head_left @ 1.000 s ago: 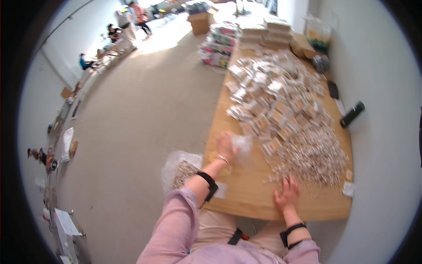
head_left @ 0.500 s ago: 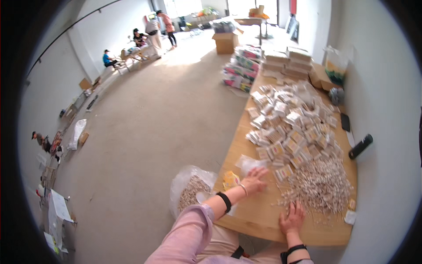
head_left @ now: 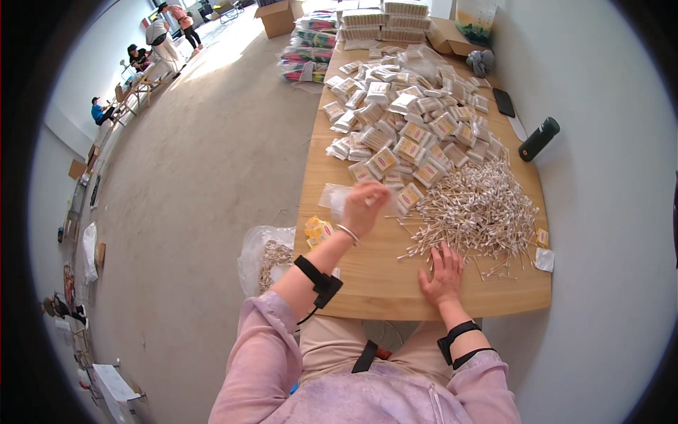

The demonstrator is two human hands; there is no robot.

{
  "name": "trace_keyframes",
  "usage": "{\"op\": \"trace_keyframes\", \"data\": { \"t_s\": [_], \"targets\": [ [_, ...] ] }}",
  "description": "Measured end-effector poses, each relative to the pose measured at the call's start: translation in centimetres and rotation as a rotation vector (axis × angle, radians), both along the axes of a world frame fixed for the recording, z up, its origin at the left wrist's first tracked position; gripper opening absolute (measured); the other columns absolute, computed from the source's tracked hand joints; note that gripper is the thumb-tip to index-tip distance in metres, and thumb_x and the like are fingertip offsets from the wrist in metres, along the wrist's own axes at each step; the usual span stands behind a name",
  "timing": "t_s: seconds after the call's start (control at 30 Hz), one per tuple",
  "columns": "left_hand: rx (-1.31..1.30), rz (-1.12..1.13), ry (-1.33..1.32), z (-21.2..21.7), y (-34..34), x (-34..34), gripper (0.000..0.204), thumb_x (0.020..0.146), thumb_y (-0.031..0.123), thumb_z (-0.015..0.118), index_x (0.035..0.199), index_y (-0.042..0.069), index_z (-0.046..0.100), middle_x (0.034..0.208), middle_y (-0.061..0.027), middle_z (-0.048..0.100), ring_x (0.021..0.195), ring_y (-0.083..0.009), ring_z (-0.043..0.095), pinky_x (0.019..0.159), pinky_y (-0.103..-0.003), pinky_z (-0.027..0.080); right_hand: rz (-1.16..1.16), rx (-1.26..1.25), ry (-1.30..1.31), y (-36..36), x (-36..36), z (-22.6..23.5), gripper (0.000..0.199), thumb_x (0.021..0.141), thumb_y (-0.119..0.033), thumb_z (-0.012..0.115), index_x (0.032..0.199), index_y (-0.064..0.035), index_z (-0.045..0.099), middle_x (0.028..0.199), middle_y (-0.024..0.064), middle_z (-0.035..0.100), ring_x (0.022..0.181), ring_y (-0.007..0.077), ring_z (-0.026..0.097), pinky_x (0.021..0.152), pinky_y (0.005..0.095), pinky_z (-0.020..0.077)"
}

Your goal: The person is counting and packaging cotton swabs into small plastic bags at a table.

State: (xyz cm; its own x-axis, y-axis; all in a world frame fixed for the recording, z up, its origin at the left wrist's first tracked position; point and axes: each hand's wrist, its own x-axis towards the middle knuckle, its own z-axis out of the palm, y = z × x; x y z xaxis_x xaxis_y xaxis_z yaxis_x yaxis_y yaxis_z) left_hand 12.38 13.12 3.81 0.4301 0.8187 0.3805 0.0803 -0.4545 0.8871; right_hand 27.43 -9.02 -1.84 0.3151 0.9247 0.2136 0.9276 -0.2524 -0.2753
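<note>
My left hand (head_left: 365, 208) is raised over the table beside a small stack of clear plastic bags (head_left: 335, 199). Its fingers are pinched together, with a thin see-through film, apparently a clear plastic bag, hanging blurred at the fingertips. Flat on the wood lies my right hand (head_left: 443, 275), open, its fingertips touching the near edge of a heap of loose cotton swabs (head_left: 484, 208). Beyond the heap, small packs of cotton swabs (head_left: 409, 150) with yellow labels are piled up. Several yellow paper cards (head_left: 318, 230) lie left of my left forearm.
A dark bottle (head_left: 539, 139) and a black phone (head_left: 503, 102) lie along the wall side of the table (head_left: 381, 297). Stacked packs (head_left: 385, 21) and an open carton (head_left: 452, 39) stand at the far end. A plastic sack of swabs (head_left: 258, 254) is on the left. People (head_left: 166, 39) work far off.
The view has tilted down and turned right. My left hand has lifted, its spread fingers drawing into a pinch. My right hand stays at the swab heap.
</note>
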Motion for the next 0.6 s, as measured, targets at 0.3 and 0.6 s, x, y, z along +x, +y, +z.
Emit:
{"op": "trace_keyframes", "data": {
  "t_s": [0.3, 0.6],
  "targets": [
    [0.220, 0.165, 0.575, -1.6, 5.1, -4.8, 0.019, 0.079, 0.006, 0.062, 0.098, 0.009, 0.067, 0.089, -0.0117, 0.063, 0.089, -0.0300, 0.058, 0.077, -0.038, 0.047, -0.006, 0.020, -0.014, 0.3, -0.2, -0.2, 0.062, 0.073, -0.036, 0.063, 0.127, -0.0112, 0.045, 0.137, 0.0114, 0.036, 0.128, 0.0287, 0.030, 0.110, 0.0446, 0.0186],
    [0.425, 0.078, 0.749, -4.3, -0.4, -0.6, 0.049, 0.072, 0.020, 0.070, 0.117, 0.009, 0.055, 0.116, -0.0061, 0.056, 0.111, -0.0257, 0.049, 0.092, -0.039, 0.041, -0.018, 0.046, -0.023, 0.3, 0.1, -0.1, 0.061, 0.073, -0.036, 0.063, 0.126, -0.0117, 0.047, 0.137, 0.0113, 0.037, 0.127, 0.0288, 0.032, 0.109, 0.0451, 0.0198]
  ]
}}
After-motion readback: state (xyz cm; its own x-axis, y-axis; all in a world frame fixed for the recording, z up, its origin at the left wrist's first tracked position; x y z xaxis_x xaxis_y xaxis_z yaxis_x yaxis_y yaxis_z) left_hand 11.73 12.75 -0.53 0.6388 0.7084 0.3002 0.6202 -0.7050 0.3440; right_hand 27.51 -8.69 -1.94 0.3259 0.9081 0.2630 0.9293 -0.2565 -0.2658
